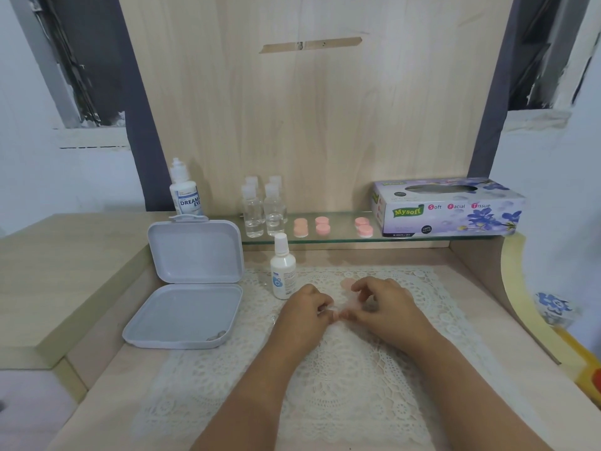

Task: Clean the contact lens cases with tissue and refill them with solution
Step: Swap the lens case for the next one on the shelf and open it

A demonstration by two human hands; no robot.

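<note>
Lying between both hands on the lace mat [325,369], the small contact lens case [338,312] runs left-right, pinched by the curled fingers of the left hand [304,309] and right hand [382,304], equally near, below a pink cap [348,283].

So much pastel going on here: the lace mat [341,369] is showing off a cream floral openwork pattern, the tissue box [448,208] is sporting lilac with blue flowers and a green logo, the little lens case caps [322,224] are glowing pink, and the open plastic box [192,284] is looking pale lavender-grey.
</note>
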